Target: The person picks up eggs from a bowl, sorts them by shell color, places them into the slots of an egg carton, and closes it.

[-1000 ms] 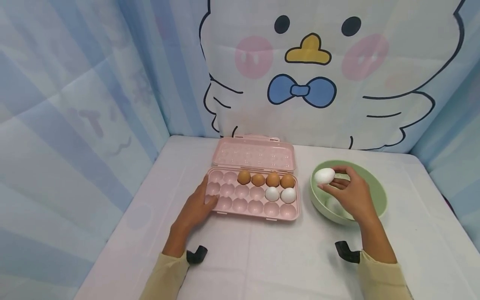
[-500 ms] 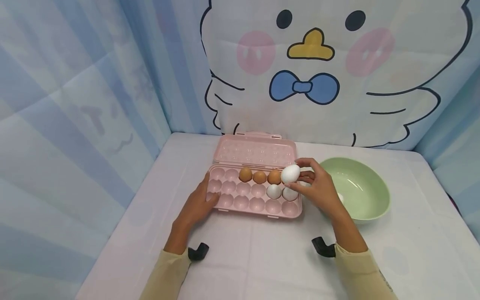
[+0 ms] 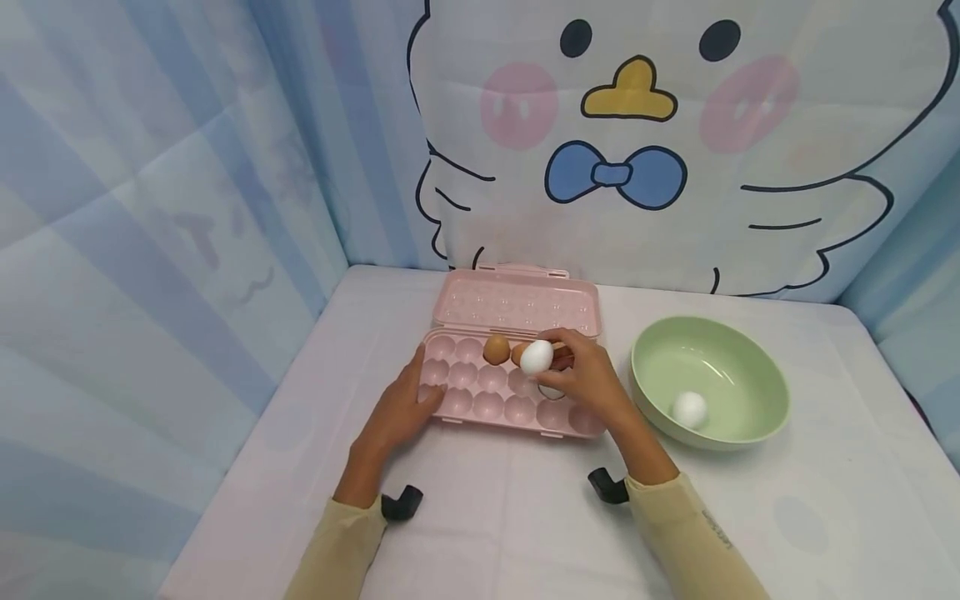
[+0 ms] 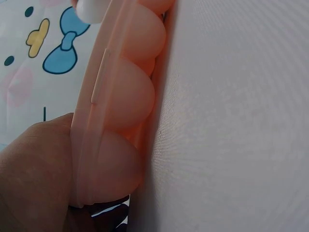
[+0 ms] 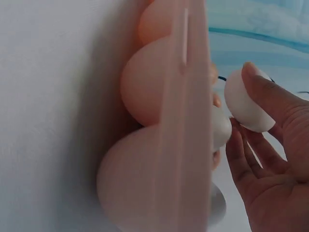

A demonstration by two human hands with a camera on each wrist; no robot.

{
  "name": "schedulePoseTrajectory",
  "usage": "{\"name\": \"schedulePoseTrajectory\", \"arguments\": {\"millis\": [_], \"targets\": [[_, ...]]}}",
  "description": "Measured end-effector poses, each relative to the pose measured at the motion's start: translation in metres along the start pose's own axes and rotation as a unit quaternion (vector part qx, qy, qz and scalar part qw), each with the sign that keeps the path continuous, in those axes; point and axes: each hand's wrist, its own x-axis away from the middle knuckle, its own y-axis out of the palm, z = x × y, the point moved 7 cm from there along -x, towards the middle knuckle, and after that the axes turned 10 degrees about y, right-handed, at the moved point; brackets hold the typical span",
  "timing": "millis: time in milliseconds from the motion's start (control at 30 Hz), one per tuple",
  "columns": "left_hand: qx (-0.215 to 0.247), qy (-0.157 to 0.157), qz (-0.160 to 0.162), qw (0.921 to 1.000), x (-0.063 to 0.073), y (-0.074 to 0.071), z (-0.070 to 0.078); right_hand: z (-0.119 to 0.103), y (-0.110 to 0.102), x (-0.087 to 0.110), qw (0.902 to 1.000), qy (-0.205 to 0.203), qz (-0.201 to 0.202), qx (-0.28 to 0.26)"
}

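Note:
A pink plastic egg carton (image 3: 489,406) lies with its lid folded back. My left hand (image 3: 397,410) grips its left end, thumb over the front corner; the left wrist view shows fingers under that end. Between the thumb and fingers of my right hand (image 3: 588,379) a white egg (image 3: 536,357) is pinched, held over the carton's middle. In the right wrist view this egg (image 5: 247,101) hangs above the rim, near a seated white egg (image 5: 221,126). A brown egg (image 3: 496,349) sits in the back row; the right hand hides most of the other eggs there.
To the right of the carton stands a green bowl (image 3: 720,358) with one white egg (image 3: 689,410) in it. A white cloth (image 3: 465,517) covers the table. Behind it hangs a curtain (image 3: 517,200) printed with a cartoon chick.
My right hand has carried the white egg leftward from over the green bowl, across the carton's right end, to its middle. The left hand has kept its hold on the carton.

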Motion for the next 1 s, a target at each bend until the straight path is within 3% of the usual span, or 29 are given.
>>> {"name": "schedulePoseTrajectory", "arguments": {"millis": [200, 467, 767, 1000], "targets": [[-0.001, 0.007, 0.001, 1.0000, -0.001, -0.001, 0.001, 0.001, 0.014, -0.001, 0.9984, 0.002, -0.001, 0.057], [0.005, 0.007, 0.003, 1.0000, -0.001, 0.000, 0.000, 0.003, 0.026, 0.001, 0.9975, 0.015, -0.002, 0.069], [0.001, 0.009, 0.004, 0.9999, 0.000, 0.000, 0.000, 0.007, 0.034, 0.004, 0.9933, -0.003, 0.002, 0.115], [0.002, 0.008, 0.002, 1.0000, -0.001, 0.001, 0.000, 0.010, 0.030, 0.004, 0.9981, 0.009, -0.010, 0.059]]}}
